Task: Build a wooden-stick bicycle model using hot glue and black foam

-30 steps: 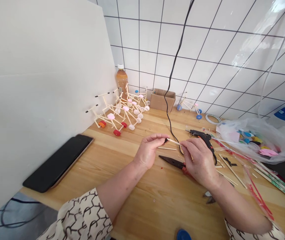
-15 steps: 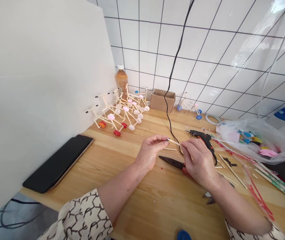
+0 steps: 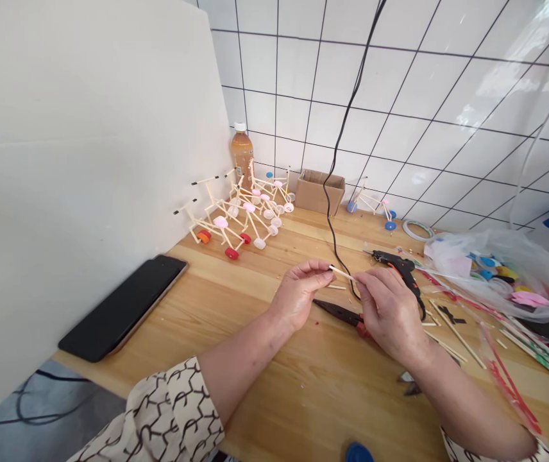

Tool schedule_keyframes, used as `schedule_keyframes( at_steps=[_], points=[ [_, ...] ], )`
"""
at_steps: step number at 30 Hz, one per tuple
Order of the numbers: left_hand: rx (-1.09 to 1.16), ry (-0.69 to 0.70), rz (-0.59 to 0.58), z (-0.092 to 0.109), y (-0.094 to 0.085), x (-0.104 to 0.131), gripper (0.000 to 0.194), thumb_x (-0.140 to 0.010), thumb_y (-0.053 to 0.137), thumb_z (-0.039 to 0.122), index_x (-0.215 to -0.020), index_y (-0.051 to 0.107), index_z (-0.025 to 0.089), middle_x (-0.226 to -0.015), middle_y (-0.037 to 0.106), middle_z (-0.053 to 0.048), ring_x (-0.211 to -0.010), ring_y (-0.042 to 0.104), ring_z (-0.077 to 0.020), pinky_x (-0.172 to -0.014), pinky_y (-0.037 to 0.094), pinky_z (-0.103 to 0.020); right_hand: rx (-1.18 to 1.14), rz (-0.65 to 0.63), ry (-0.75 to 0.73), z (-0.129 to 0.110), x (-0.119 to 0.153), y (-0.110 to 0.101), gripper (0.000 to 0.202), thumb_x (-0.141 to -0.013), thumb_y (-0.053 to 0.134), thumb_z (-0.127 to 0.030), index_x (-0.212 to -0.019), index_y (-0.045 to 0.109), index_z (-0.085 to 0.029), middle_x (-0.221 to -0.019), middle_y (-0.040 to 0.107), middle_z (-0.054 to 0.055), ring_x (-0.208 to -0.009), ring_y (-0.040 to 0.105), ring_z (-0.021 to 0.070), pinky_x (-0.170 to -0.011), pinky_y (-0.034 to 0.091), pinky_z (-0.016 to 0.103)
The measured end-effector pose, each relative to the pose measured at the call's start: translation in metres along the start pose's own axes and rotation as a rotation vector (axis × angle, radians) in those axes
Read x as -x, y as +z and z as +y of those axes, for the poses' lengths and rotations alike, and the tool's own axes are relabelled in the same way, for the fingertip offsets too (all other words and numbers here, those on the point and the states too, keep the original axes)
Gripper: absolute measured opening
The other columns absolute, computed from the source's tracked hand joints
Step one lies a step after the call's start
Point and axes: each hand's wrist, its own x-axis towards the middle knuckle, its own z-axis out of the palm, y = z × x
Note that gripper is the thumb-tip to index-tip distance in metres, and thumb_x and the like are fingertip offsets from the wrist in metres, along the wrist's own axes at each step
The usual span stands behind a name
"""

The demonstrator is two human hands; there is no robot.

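Observation:
Between my two hands is a thin wooden stick (image 3: 343, 273) with a black tip at its left end. My left hand (image 3: 302, 289) pinches that black end between thumb and fingers. The other end is in the closed fingers of my right hand (image 3: 392, 311). Pliers (image 3: 337, 312) with dark jaws and red handles lie on the table, partly hidden under my right hand. A short loose stick (image 3: 336, 287) rests just behind the held one. Farther right lies a black glue gun (image 3: 392, 260).
Several small stick models (image 3: 236, 218) with bottle-cap wheels stand back left, near a drink bottle (image 3: 242, 154) and a cardboard box (image 3: 320, 192). A phone (image 3: 123, 308) lies at left. A plastic bag of caps (image 3: 505, 269) sits at right. A black cable (image 3: 332, 218) crosses the table.
The whole view has shifted slightly, so everything appears a little farther right. Both hands keep their hold on the stick, with hardly any change between them.

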Motion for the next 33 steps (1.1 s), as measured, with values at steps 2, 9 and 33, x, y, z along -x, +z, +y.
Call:
schedule_keyframes(
  at_steps=[2, 9, 33],
  points=[
    [-0.003, 0.000, -0.007, 0.000, -0.001, 0.000, 0.019, -0.049, 0.076, 0.011, -0.064, 0.066, 0.016, -0.065, 0.065, 0.003, -0.065, 0.058, -0.0085, -0.078, 0.043, -0.026, 0.003, -0.007, 0.002, 0.000, 0.000, 0.000, 0.016, -0.083, 0.046, -0.008, -0.090, 0.058, -0.016, -0.080, 0.058, 0.009, -0.077, 0.052, 0.0209, -0.064, 0.043, 0.033],
    [-0.041, -0.015, -0.065, 0.005, 0.001, 0.003, 0.013, -0.058, 0.070, 0.019, -0.069, 0.065, 0.015, -0.067, 0.065, -0.001, -0.070, 0.060, -0.0130, -0.076, 0.042, -0.028, 0.097, -0.003, -0.031, -0.002, -0.001, -0.003, 0.017, -0.081, 0.045, -0.006, -0.086, 0.059, -0.015, -0.078, 0.057, 0.009, -0.075, 0.049, 0.0214, -0.062, 0.040, 0.033],
    [-0.255, 0.025, 0.076, 0.006, 0.000, -0.001, 0.006, -0.055, 0.069, 0.019, -0.056, 0.065, 0.015, -0.057, 0.060, 0.001, -0.062, 0.053, -0.0108, -0.069, 0.039, -0.026, 0.268, -0.092, -0.132, -0.013, -0.003, -0.007, 0.024, -0.079, 0.041, -0.004, -0.079, 0.062, -0.016, -0.070, 0.053, 0.008, -0.069, 0.042, 0.0211, -0.062, 0.036, 0.033]
  ],
)
